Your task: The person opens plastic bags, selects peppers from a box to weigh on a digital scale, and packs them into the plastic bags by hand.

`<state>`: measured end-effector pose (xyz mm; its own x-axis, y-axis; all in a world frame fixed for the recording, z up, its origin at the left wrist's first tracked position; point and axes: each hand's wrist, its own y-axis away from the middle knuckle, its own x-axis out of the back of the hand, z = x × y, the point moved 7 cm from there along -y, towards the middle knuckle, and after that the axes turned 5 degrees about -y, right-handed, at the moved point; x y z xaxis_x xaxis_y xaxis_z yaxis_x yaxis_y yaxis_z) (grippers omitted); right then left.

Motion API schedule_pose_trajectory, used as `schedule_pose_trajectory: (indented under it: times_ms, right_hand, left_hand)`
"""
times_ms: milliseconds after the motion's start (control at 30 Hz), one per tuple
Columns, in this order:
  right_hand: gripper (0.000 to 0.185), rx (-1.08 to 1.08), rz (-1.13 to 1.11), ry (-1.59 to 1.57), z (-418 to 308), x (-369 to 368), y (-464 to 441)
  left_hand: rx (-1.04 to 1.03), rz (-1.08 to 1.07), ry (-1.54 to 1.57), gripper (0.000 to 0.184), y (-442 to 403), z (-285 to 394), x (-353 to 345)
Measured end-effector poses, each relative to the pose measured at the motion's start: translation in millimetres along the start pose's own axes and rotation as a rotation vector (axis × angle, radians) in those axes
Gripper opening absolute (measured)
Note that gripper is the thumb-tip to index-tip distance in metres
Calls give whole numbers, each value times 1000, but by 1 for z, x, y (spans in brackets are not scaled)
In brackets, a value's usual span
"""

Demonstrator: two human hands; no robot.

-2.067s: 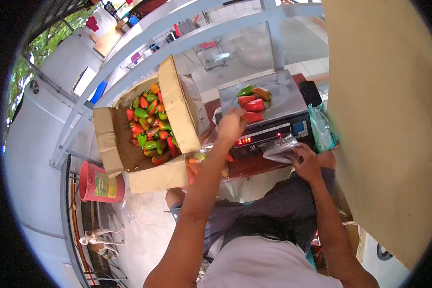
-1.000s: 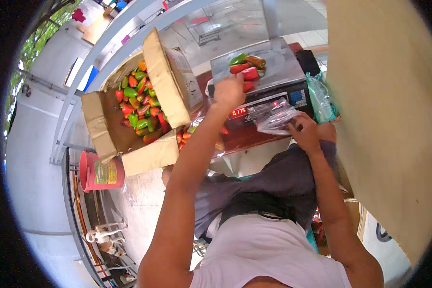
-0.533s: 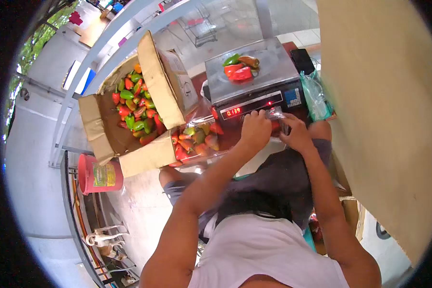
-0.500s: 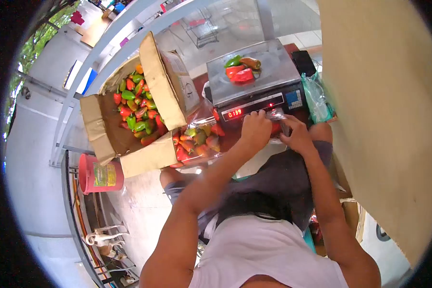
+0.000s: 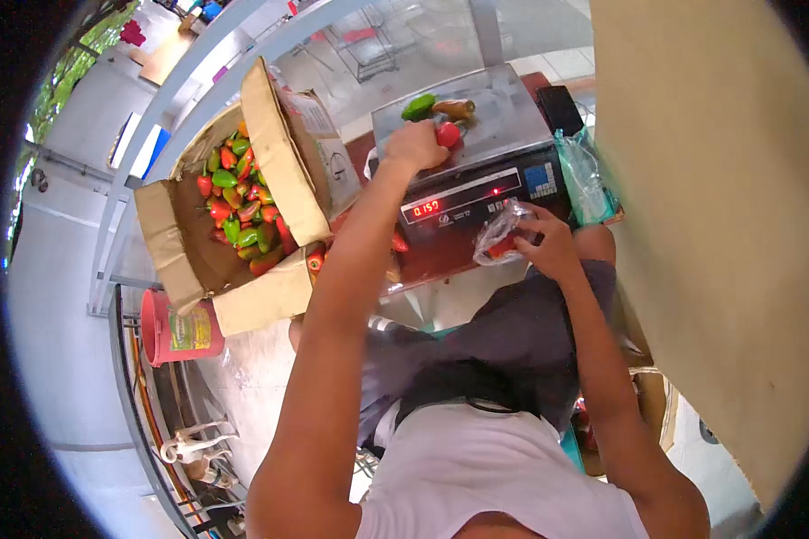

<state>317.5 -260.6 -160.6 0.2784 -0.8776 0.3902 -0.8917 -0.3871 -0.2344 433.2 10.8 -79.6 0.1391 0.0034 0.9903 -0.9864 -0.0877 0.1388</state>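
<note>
Three peppers (image 5: 417, 109) at least (green, brownish, red) are seen on one scale (image 5: 505, 115). The red one is touched by the left hand (image 5: 413, 145), fingers curled; grip can't be told. In front of the scale, one clear bag (image 5: 493, 235) with red contents is pinched by the right hand's (image 5: 550, 242) fingers. Left of the scale: one cardboard box (image 5: 283, 153), many red and green peppers inside, uncountable; farther left, one red bucket (image 5: 158, 328), contents unclear.

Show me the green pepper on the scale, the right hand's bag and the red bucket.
Green pepper (image 5: 418, 108), head view, middle of its skin.
Bag (image 5: 497, 234), head view, its crumpled plastic.
Red bucket (image 5: 190, 330), head view, its label.
</note>
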Motion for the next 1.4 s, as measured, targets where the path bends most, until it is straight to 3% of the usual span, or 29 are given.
schedule_pose_trajectory:
  times_ms: [100,167,233,400,500,600,700,800,900,967,1100,1200,1300,1400]
  right_hand:
    - [48,-57,-40,58,-5,1,-1]
    - [52,-29,-1,53,-2,3,-1]
    - [56,-41,14,0,1,1,0]
    - [61,-66,-24,-79,3,4,1]
    - [61,-85,15,-79,-7,10,2]
    - [62,-9,28,28,-6,4,-5]
    - [63,-127,48,-68,-4,6,-1]
    - [66,-119,49,-56,12,6,-1]
    - [67,-131,11,-89,19,5,-2]
    - [66,-195,-2,-105,8,5,-1]
    - [63,-98,61,1,25,3,1]
    - [61,-97,56,-28,15,7,0]
    - [60,-149,53,-25,8,8,-1]
    - [60,-87,49,8,6,5,0]
  left_hand:
    - [-51,0,135,50,21,1,7]
    - [-35,-126,788,47,57,16,2]
    - [-153,-240,1697,49,105,54,-30]
    - [-88,-584,1763,49,139,102,-105]
    - [-231,-555,1224,47,138,100,-83]
    - [-397,-189,558,46,126,102,-71]
    - [-502,-126,586,66,125,108,-78]
    - [-461,-151,1093,72,129,116,-91]
    - [-368,-156,1110,71,131,114,-88]
    - [-385,-206,1128,70,112,102,-128]
    - [-374,-137,607,62,126,106,-83]
    - [-227,-229,395,54,139,111,-61]
    - [-320,62,237,44,140,110,-67]
    - [-214,-21,137,42,140,108,-71]
